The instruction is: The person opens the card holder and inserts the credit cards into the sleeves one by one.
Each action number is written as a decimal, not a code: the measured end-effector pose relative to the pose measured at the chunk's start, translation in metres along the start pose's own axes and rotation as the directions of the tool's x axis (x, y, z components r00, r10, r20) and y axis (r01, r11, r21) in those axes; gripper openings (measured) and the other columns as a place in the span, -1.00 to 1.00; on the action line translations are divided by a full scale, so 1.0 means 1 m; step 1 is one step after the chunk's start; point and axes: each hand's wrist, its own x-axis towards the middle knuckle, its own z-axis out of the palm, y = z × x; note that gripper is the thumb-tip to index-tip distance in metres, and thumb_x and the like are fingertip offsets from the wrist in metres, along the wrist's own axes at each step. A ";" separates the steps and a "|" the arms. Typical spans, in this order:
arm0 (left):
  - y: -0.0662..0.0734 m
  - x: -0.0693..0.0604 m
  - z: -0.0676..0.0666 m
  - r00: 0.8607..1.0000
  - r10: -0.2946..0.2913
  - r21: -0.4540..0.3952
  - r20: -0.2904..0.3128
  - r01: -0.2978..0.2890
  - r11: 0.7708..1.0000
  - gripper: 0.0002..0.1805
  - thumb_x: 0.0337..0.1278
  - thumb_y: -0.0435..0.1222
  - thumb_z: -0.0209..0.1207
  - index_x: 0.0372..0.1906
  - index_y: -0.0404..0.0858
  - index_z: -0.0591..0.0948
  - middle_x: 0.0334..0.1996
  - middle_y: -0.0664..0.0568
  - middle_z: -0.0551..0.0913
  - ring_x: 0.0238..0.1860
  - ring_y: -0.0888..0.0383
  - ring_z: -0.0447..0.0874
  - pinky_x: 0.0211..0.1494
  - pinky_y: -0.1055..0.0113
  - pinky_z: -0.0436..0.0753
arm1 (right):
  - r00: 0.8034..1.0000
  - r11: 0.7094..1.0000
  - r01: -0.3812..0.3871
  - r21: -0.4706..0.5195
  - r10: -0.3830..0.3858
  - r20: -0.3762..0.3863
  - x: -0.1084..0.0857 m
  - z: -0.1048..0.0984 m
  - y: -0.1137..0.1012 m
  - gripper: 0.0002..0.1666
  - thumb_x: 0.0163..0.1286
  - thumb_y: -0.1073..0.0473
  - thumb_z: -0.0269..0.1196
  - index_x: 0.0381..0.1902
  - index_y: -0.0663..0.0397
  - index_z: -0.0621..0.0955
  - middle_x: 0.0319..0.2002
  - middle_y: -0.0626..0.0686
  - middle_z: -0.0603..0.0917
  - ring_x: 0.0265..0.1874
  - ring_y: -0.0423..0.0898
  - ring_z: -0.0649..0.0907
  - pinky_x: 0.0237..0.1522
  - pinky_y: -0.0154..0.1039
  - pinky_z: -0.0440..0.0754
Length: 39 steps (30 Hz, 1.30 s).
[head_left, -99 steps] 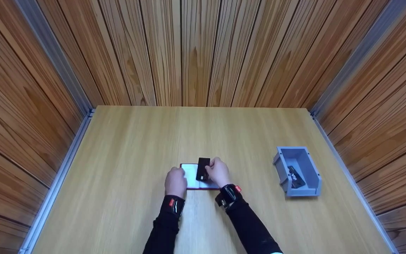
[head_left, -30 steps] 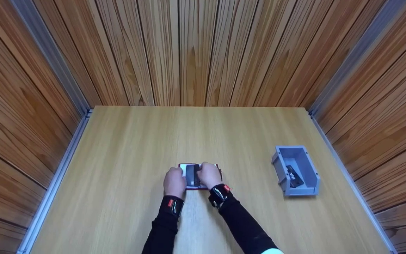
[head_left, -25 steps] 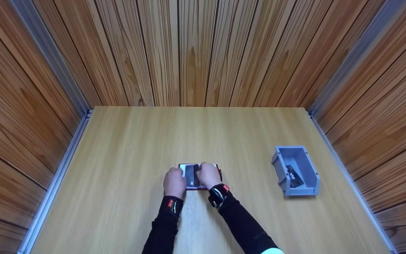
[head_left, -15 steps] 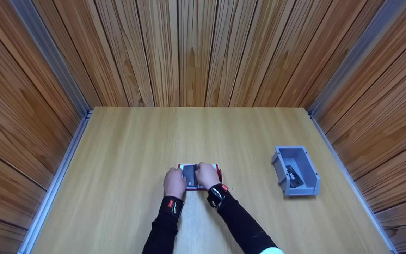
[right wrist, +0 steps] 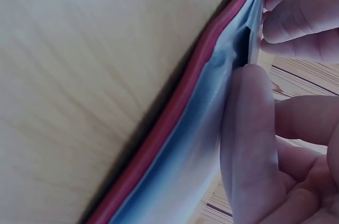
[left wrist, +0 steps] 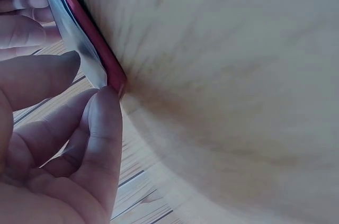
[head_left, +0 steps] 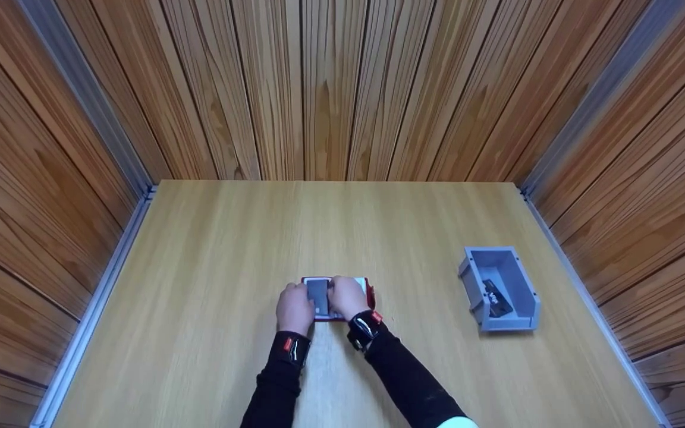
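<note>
Dark card [head_left: 317, 294] is sitting mostly sleeved, left side of red holder [head_left: 370, 294]; right hand [head_left: 348, 297] is pinching its right edge, left hand [head_left: 295, 308] the holder's left edge. Second card [head_left: 496, 298] is lying unsleeved in right bin [head_left: 508, 324].

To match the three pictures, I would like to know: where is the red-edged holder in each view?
Head: red-edged holder below the centre.
Left wrist: red-edged holder at upper left, slanting down rightward.
Right wrist: red-edged holder running diagonally, lower left to top right.
Shared landmark: pale wooden tabletop.
</note>
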 end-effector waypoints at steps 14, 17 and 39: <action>0.001 -0.001 0.000 1.000 0.009 0.032 -0.007 -0.009 0.999 -0.81 -0.09 -0.48 0.31 -0.28 -0.47 0.67 -0.41 -0.20 0.56 -0.34 -0.16 0.61 -0.26 -0.02 0.57 | 0.998 0.998 0.057 -0.005 -0.056 0.015 -0.002 0.000 0.003 -0.92 0.26 0.34 0.26 -0.37 0.26 0.69 -0.46 0.10 0.68 -0.44 0.02 0.65 -0.32 -0.07 0.61; 0.001 -0.002 0.000 1.000 0.014 0.029 -0.010 -0.013 1.000 -0.83 -0.10 -0.49 0.32 -0.31 -0.46 0.67 -0.43 -0.19 0.56 -0.36 -0.15 0.60 -0.27 -0.01 0.57 | 0.997 0.997 0.081 0.006 -0.081 0.010 -0.004 -0.002 0.005 -0.93 0.24 0.35 0.26 -0.38 0.28 0.68 -0.48 0.11 0.68 -0.45 0.03 0.65 -0.33 -0.07 0.60; 0.003 -0.001 -0.001 1.000 -0.021 -0.007 0.014 0.021 1.000 -0.81 -0.08 -0.52 0.29 -0.25 -0.47 0.68 -0.41 -0.16 0.54 -0.34 -0.10 0.58 -0.27 0.02 0.56 | 0.977 0.982 0.082 -0.173 -0.114 -0.183 0.002 -0.028 0.035 -0.88 0.19 0.32 0.38 -0.28 0.20 0.74 -0.32 0.11 0.68 -0.26 0.10 0.66 -0.19 -0.04 0.61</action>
